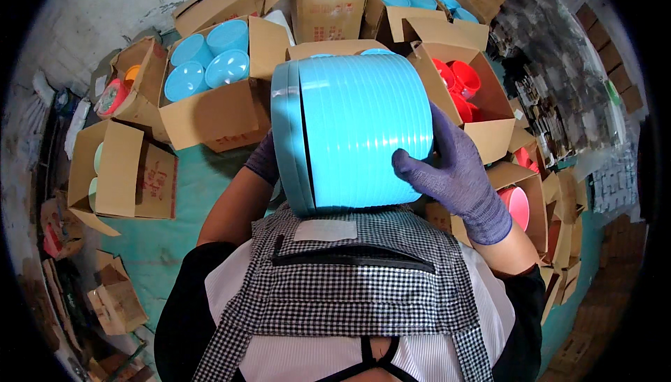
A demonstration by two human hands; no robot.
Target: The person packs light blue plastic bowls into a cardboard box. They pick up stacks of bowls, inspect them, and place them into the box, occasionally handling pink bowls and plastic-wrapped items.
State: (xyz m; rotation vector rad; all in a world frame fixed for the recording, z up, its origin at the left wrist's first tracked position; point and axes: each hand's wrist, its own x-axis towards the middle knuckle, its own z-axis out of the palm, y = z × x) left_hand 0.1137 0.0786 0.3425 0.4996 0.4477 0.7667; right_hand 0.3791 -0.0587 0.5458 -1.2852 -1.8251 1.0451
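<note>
"One stack of blue tubs (367, 130) lies on its side between the hands, before the chest. How is it held?"

"The left hand (264, 160), in a purple knit glove, is mostly behind the stack's left end; I can't tell how its fingers sit. The plastic there is a broad, smooth band, then a dark gap, then glossy, close-set ridges curving round. At the far end the right hand (458, 176), in matching knit, grasps the stack, thumb against the ridges."

"And the room around the grip?"

"Green floor (196, 186) shows left of the left hand. The stack's lower edge overlaps the checked apron (363, 298) in view. A carton edge comes near the right hand."

"What stands in the way?"

"Well left of the left hand, a small open carton (157, 179); beyond that hand, a carton (210, 116) with four blue tubs (185, 81). Past the right hand, a carton (489, 137) with red tubs (465, 78); right of its wrist, a pink tub (516, 207)."
</note>
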